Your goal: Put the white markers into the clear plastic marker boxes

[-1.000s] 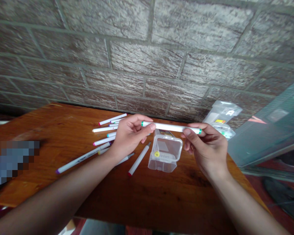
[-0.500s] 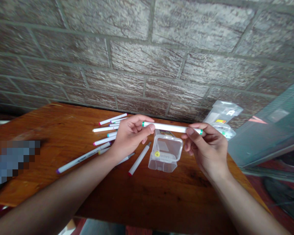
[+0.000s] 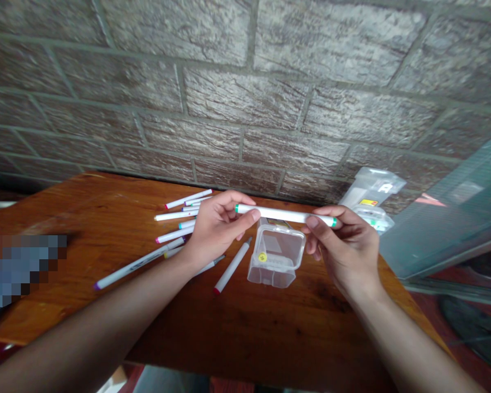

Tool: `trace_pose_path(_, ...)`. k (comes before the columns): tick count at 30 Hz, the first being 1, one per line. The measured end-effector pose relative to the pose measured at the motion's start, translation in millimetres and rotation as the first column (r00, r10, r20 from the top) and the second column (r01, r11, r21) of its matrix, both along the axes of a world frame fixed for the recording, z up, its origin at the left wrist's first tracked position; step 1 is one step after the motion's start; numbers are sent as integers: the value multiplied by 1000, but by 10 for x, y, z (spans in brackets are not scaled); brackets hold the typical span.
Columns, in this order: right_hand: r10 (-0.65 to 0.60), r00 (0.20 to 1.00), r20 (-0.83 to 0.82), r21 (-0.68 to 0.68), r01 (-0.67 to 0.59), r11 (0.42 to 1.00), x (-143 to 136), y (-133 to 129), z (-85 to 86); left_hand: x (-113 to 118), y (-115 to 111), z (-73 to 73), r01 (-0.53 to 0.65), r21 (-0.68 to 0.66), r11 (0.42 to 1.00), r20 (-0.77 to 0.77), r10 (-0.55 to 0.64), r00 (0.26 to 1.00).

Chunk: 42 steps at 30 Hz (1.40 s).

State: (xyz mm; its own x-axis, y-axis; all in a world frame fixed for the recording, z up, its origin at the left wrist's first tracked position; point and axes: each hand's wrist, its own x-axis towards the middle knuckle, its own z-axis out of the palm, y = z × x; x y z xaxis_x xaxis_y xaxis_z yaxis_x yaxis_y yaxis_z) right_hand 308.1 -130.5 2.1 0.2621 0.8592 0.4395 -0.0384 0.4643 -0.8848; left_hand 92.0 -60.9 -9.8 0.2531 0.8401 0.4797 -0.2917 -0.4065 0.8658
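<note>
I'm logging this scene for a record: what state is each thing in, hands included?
Green-ended marker: raised, nearly level, green at both ends.
Left hand: pinching its left end.
Right hand: pinching near its right end.
Red-ended marker: lying on the table, grey tip exposed.
Purple-ended marker: lying on the table.
Clear box: resting on the table; lid position unclear.

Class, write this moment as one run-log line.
left hand: holds green-ended marker | right hand: holds marker's other end | clear plastic box: on table
</note>
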Motion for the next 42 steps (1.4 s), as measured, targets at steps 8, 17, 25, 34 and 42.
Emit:
trace_pose_path(8, -4, 1000, -16, -16, 4, 1000, -24, -14, 19, -14, -20, 23, -32, -8, 999, -41, 31, 999)
trace_pose_path(17, 2, 1000, 1, -22, -2, 1000, -8, -13, 9, 6, -10, 18, -19, -12, 1000, -22, 18, 1000)
trace_pose_path(25, 16, 1000, -22, -37, -16, 999, -25, -27, 38, -17, -19, 12, -21, -10, 1000, -32, 20, 999)
trace_pose_path(34, -7, 999, 46, -17, 8, 1000, -9, -22, 13, 2, -10, 12, -21, -31, 999, -19, 21, 1000)
trace_pose_path(42, 12, 1000, 11, -20, -12, 1000, -6, -35, 27, 2, -15, 7, 8, -49, 999, -5, -8, 1000)
